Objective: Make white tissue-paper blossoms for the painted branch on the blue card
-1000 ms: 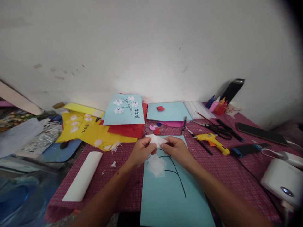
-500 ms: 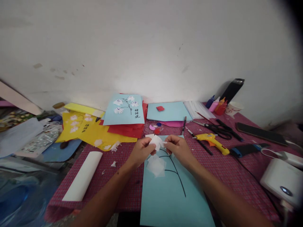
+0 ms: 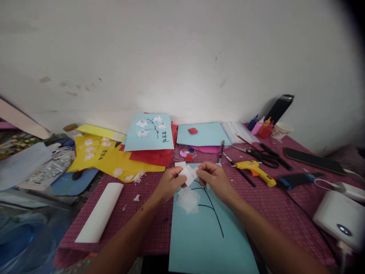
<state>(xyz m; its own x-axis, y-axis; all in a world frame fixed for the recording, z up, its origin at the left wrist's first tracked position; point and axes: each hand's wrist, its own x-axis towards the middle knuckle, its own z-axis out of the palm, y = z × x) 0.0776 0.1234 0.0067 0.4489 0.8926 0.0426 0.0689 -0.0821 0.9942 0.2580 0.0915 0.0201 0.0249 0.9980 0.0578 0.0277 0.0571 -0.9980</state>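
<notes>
the left hand (image 3: 171, 183) and the right hand (image 3: 212, 177) both pinch a small white paper (image 3: 188, 175), between thumbs and fingers. this paper is raised above the far part of the blue sheet (image 3: 205, 243), whose near end passes over the front edge of the worktop (image 3: 151, 232). on the sheet, just below the paper, lie thin white squares (image 3: 188, 201), beside the drawn black stem (image 3: 214, 211). between the left forearm and the white roll (image 3: 101, 213) there is room for moving; on the right side, the glue gun (image 3: 254, 172) lies nearer. compared with one second ago, the small paper looks narrower between the hands, while the squares stay in the same place.
</notes>
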